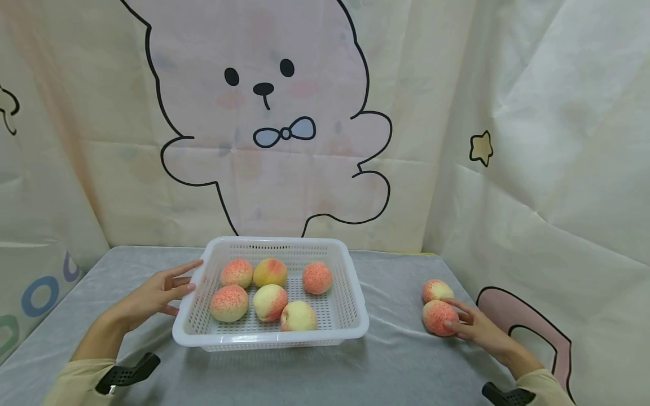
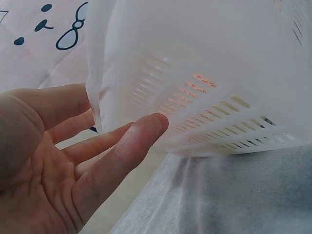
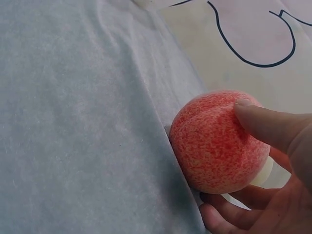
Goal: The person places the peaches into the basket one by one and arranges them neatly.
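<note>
A white plastic basket (image 1: pixel 274 338) with slotted walls stands on the grey cloth, several peaches lying inside it. At its left side is my left hand (image 1: pixel 154 296), fingers extended and touching the rim; in the left wrist view, a fingertip (image 2: pixel 158 122) rests close against the slotted outer wall (image 2: pixel 200 112). Over on the right, my right hand (image 1: pixel 474 327) grips a red-speckled peach (image 1: pixel 439 318), thumb on its upper side and fingers curled beneath, as the right wrist view shows. That peach (image 3: pixel 217 144) is low at the cloth. Just behind it sits a paler peach (image 1: pixel 437 289).
Inside the basket, a yellow-orange peach (image 1: pixel 270 272) and a red peach (image 1: pixel 317 277) lie toward the back. Grey cloth (image 1: pixel 391 316) covers the table between the basket and the right-hand peaches. Printed curtains (image 1: pixel 284 186) hang behind and at both sides.
</note>
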Tool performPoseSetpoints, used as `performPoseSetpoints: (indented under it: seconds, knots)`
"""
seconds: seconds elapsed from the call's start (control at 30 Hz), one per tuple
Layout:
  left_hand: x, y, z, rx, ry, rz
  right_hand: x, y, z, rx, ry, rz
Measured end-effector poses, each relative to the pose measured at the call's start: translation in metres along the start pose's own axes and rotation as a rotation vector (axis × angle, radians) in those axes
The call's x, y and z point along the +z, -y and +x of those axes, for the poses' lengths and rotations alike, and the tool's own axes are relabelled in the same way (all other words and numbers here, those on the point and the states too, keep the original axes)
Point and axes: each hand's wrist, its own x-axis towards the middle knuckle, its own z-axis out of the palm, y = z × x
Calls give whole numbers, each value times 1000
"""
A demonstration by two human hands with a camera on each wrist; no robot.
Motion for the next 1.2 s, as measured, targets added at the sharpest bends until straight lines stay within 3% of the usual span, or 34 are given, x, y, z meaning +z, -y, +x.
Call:
performPoseSetpoints:
  seconds: [0.33, 0.87, 1.2]
  knots:
    - [2, -1, 0, -4, -3, -1, 1, 2, -2, 27, -37, 5]
    - [2, -3, -2, -6, -11, 0, 1, 22, -2, -34, -39, -16]
    - [2, -1, -1, -9, -16, 5, 2, 37, 0, -74, 16, -30]
